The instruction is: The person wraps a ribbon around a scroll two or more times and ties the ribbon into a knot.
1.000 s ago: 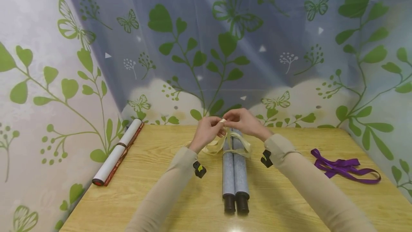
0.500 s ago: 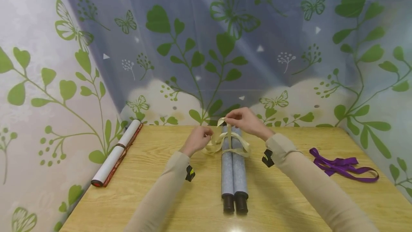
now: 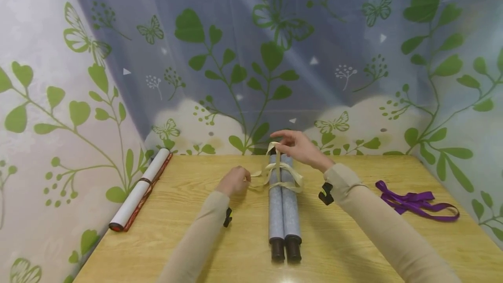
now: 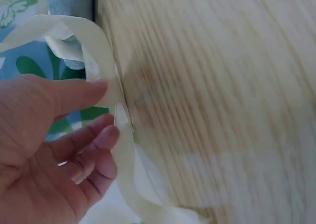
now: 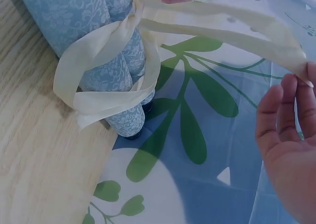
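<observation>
Around floral-patterned blue scrolls (image 3: 277,215), cream ribbon (image 5: 108,103)

The two scrolls (image 3: 291,217) are pale blue with whitish flowers and dark brown ends, the cream ribbon (image 3: 288,185) around them plain. Right of the scrolls, the other ribbon (image 3: 420,196) is purple; left of them, the roll (image 3: 133,198) is white with red edging. Beneath them, the table (image 3: 188,174) has yellow wood grain; behind them, the blue-and-white cloth (image 3: 220,71) carries green leaves and butterflies.
</observation>
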The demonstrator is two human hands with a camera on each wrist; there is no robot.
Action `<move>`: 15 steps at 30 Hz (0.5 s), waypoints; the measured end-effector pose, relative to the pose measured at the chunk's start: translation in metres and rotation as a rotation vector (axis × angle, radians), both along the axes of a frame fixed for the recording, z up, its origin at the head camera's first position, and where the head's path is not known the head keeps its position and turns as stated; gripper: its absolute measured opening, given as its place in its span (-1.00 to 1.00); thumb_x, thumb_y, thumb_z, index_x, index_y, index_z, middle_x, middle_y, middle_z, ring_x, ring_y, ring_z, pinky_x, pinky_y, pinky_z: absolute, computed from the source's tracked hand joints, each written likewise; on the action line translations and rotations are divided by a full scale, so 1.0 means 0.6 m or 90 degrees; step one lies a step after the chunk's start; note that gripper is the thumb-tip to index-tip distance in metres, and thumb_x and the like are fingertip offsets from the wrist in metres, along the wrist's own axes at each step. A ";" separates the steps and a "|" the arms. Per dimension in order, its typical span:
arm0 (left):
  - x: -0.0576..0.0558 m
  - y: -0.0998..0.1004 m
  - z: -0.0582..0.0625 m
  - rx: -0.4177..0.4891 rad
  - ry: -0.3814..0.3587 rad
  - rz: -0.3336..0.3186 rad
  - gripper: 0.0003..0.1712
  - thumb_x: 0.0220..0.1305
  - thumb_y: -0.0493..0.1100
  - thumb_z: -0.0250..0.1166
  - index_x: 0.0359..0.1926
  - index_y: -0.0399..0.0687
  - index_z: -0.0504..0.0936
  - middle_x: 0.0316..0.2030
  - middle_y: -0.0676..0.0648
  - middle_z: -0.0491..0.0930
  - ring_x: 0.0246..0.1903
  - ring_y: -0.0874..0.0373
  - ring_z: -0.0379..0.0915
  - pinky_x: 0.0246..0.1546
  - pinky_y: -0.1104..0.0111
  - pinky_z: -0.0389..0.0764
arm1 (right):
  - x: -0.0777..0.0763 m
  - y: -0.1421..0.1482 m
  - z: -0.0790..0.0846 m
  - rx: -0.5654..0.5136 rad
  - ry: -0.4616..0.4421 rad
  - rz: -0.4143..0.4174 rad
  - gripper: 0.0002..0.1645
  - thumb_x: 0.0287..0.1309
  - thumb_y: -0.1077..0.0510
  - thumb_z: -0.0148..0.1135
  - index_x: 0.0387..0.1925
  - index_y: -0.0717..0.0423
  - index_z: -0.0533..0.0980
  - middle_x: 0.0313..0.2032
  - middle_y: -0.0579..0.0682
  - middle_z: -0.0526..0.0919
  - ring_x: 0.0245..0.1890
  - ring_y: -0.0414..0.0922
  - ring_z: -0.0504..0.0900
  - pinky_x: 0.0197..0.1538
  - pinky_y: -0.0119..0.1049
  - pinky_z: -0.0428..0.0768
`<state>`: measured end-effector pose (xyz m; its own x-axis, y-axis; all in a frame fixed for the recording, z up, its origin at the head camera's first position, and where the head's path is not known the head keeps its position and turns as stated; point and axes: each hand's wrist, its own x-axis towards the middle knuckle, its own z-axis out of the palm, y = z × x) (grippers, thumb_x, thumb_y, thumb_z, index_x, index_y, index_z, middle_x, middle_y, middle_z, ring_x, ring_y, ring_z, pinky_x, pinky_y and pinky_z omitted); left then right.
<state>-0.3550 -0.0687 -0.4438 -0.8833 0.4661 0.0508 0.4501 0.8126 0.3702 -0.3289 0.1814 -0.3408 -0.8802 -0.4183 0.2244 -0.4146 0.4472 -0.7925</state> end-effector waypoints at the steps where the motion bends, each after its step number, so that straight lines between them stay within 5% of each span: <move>1: -0.001 -0.002 0.001 0.018 0.007 0.006 -0.86 0.30 -0.31 0.25 -0.22 -0.22 0.73 -0.04 -0.21 0.64 0.07 -0.13 0.51 0.13 0.08 0.53 | -0.001 0.001 -0.001 -0.005 0.002 0.002 -0.56 0.39 0.05 0.14 0.25 -0.03 0.47 -0.11 0.07 0.67 -0.15 -0.04 0.61 -0.09 -0.04 0.58; 4: -0.005 -0.006 0.007 0.116 0.035 0.031 -0.83 0.36 -0.23 0.19 -0.17 -0.20 0.68 -0.02 -0.19 0.61 -0.02 -0.08 0.53 0.02 0.10 0.56 | -0.002 0.002 -0.003 -0.020 -0.002 0.009 -0.61 0.39 0.08 0.14 0.19 0.03 0.53 0.00 0.08 0.64 -0.09 -0.04 0.61 -0.06 -0.06 0.57; 7: -0.007 -0.008 0.022 0.282 0.036 0.058 -0.80 0.41 -0.15 0.14 -0.12 -0.15 0.62 0.01 -0.15 0.59 -0.08 0.00 0.50 -0.10 0.15 0.56 | -0.003 0.001 -0.004 -0.032 -0.016 0.019 -0.62 0.38 0.09 0.15 0.15 0.12 0.56 0.05 0.10 0.63 -0.15 -0.02 0.63 -0.10 -0.13 0.61; 12: -0.003 -0.006 0.063 0.546 -0.042 0.060 -0.79 0.45 -0.10 0.11 -0.15 -0.14 0.58 -0.10 -0.14 0.59 -0.13 0.08 0.42 -0.13 0.24 0.44 | -0.003 -0.002 -0.003 -0.043 -0.032 0.023 -0.65 0.36 0.10 0.17 0.11 0.12 0.58 0.03 0.11 0.66 -0.27 -0.03 0.65 -0.17 -0.16 0.63; 15: 0.003 -0.003 0.087 0.596 -0.077 0.053 -0.74 0.47 -0.06 0.10 -0.10 -0.17 0.55 -0.31 -0.07 0.60 -0.24 0.14 0.47 -0.14 0.28 0.44 | -0.003 -0.002 -0.004 -0.049 -0.034 0.025 -0.66 0.36 0.11 0.18 0.09 0.13 0.59 0.03 0.14 0.65 -0.26 0.00 0.65 -0.17 -0.17 0.63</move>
<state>-0.3534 -0.0705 -0.3918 -0.9357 0.2175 0.2777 0.3196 0.1894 0.9284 -0.3309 0.1803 -0.3432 -0.8752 -0.4355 0.2105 -0.3866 0.3681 -0.8456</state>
